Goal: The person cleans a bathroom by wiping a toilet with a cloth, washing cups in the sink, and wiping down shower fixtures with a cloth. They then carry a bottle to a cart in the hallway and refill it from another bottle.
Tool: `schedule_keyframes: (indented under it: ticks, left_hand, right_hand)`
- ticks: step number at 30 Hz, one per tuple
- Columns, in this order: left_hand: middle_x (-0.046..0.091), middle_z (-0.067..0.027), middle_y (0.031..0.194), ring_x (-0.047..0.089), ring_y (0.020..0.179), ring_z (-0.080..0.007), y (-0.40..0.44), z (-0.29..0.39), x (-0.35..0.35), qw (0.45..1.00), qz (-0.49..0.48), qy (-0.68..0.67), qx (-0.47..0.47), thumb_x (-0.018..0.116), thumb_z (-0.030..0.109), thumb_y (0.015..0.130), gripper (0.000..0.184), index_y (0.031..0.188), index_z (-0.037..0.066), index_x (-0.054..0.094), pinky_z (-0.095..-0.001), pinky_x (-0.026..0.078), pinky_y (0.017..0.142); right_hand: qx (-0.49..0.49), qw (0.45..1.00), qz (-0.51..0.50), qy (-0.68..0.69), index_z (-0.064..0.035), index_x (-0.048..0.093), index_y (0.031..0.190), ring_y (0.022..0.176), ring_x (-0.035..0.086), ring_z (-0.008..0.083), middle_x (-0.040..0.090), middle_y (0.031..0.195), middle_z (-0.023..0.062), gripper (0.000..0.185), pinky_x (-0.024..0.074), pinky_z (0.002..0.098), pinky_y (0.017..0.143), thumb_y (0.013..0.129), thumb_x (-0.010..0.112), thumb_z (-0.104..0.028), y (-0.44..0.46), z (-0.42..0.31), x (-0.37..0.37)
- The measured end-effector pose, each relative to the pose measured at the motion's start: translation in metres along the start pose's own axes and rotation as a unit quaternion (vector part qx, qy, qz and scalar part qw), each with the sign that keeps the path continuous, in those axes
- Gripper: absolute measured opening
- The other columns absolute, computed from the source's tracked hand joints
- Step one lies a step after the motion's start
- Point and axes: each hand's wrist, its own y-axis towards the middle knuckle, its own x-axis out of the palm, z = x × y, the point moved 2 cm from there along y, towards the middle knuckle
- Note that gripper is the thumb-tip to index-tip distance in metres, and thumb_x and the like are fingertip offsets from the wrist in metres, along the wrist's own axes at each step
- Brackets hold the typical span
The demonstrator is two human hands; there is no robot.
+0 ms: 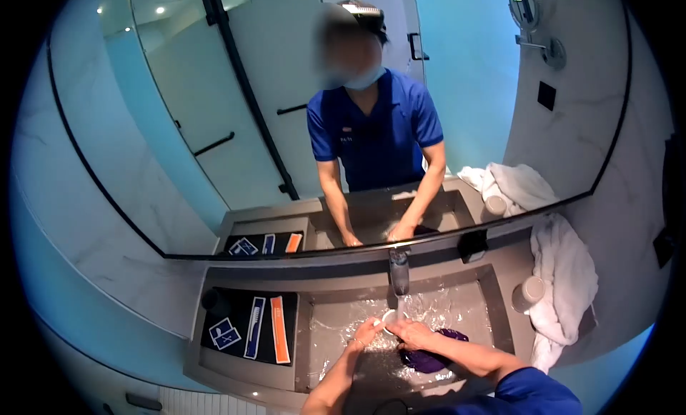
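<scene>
Under the faucet [399, 272], a white-rimmed cup [389, 319] is held between both hands, with water running at it. My left hand [364, 333] grips the cup's left side, fingers closed. My right hand [414, 334] is closed at its right side, fingers at the rim; its fingertips are partly hidden. A wet purple cloth [429, 359] lies in the grey sink [325, 358], below and beside my right forearm. Water splashes over the basin floor.
Left of the basin, a black tray [241, 308] bears blue packets [255, 326], an orange packet [279, 329] and a dark cup [212, 301]. A second cup [529, 293] and a crumpled white towel [561, 272] sit right. A mirror [271, 165] rises behind the counter.
</scene>
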Motion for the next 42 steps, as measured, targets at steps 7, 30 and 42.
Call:
schedule_keyframes:
  ticks: [7, 30, 42]
  left_hand:
    - [0.049, -0.0073, 0.127, 0.055, 0.098, -0.0171, -0.025, 0.018, 0.006, 0.981, 0.083, -0.173, -0.029, 0.068, 0.029, 0.082, 0.067, 0.133, 0.01, 0.028, -0.0301, 0.05, 0.072]
    - [0.056, -0.0056, 0.108, 0.054, 0.098, -0.0157, -0.036, 0.128, 0.034, 0.952, -0.084, -0.269, -0.119, 0.057, 0.036, 0.087, 0.05, 0.125, 0.006, 0.044, -0.0294, 0.047, 0.082]
    - [0.066, -0.0078, 0.085, 0.064, 0.078, -0.0206, -0.026, 0.097, 0.022, 0.928, -0.057, -0.35, -0.117, 0.056, 0.028, 0.084, 0.026, 0.094, 0.005, 0.062, -0.0333, 0.053, 0.071]
  right_hand:
    - [-0.069, 0.964, -0.212, -0.143, -0.0092, 0.059, 0.101, 0.084, 0.065, 0.0322, 0.067, 0.083, 0.0126, 0.043, 0.0518, 0.0394, 0.074, 0.067, 0.074, -0.031, 0.036, 0.012, 0.011]
    - [-0.088, 0.931, 0.076, 0.345, -0.004, 0.055, 0.116, 0.108, 0.053, 0.0305, 0.056, 0.118, 0.0135, 0.053, 0.0437, 0.0367, 0.092, 0.064, 0.062, -0.004, -0.046, 0.051, -0.014]
    - [-0.22, 0.973, 0.057, -0.033, -0.0132, 0.065, 0.091, 0.089, 0.059, 0.0264, 0.06, 0.092, 0.0085, 0.019, 0.0489, 0.0379, 0.077, 0.073, 0.063, -0.018, -0.048, 0.015, -0.03]
